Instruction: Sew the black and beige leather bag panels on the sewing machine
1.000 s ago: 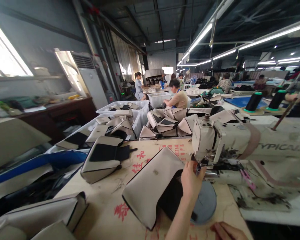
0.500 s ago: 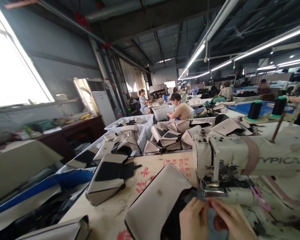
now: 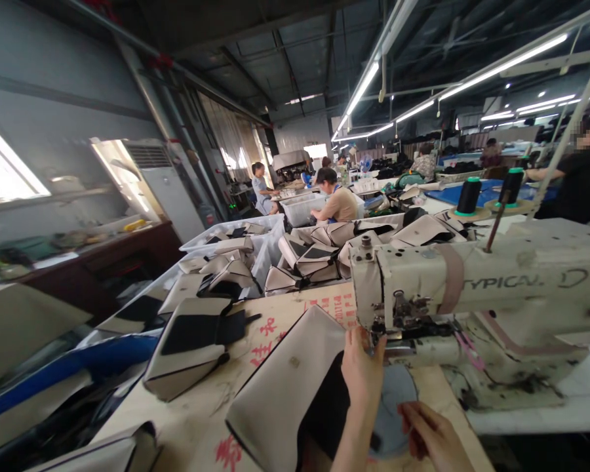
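My left hand [image 3: 361, 370] is raised at the needle end of the sewing machine [image 3: 423, 275], its fingers bent; what they grip there is too small to make out. Lower and to the right, my right hand [image 3: 427, 429] has its fingertips pinched together beside a grey rounded piece [image 3: 396, 410]. Whatever lies between those fingertips is hidden. A beige bag piece [image 3: 288, 387] with black edging and a black panel [image 3: 324, 406] lies tilted on the table board, left of my left hand and partly behind its wrist.
Another beige and black bag piece [image 3: 191, 347] rests on the board [image 3: 177, 419] at left. White bins [image 3: 270, 252] heaped with similar pieces stand beyond. Black thread cones [image 3: 469, 196] rise behind the machine. A blue-lined container [image 3: 88, 364] sits at lower left. Co-workers [image 3: 341, 200] sit farther back.
My hands were close together below the needle; now the left is up at the needle end and the right is lower, apart from it. The view has turned right, bringing in a dark-clothed person.
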Tool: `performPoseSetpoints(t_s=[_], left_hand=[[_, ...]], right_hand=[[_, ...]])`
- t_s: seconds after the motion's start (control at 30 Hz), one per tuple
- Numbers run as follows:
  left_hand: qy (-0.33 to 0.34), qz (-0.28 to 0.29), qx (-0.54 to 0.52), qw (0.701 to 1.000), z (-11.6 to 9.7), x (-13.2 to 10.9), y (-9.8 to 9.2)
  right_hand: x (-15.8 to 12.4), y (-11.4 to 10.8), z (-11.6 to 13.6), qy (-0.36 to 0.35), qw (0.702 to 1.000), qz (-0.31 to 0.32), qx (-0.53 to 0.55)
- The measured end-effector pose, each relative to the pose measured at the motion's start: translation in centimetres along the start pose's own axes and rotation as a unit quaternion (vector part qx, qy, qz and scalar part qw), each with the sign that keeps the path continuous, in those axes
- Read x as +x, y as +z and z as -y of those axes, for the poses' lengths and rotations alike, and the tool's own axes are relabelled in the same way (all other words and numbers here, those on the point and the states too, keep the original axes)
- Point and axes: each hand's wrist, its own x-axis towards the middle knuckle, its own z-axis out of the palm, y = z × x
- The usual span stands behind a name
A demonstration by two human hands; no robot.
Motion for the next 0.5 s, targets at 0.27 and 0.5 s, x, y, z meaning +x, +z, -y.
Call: performPoseSetpoints(t_s=[0.27, 0.5], left_hand=[[0.042, 0.032, 0.031, 0.998, 0.2, 0.6, -1.2], [0.031, 0.025, 0.03, 0.999, 0.0, 0.7, -1.2]], right_hand=[[1.4, -0.7, 0.4, -0.027, 0.999, 0.042, -0.007], [3.0, 0.0, 3.5, -0.094, 0.994, 0.036, -0.028]])
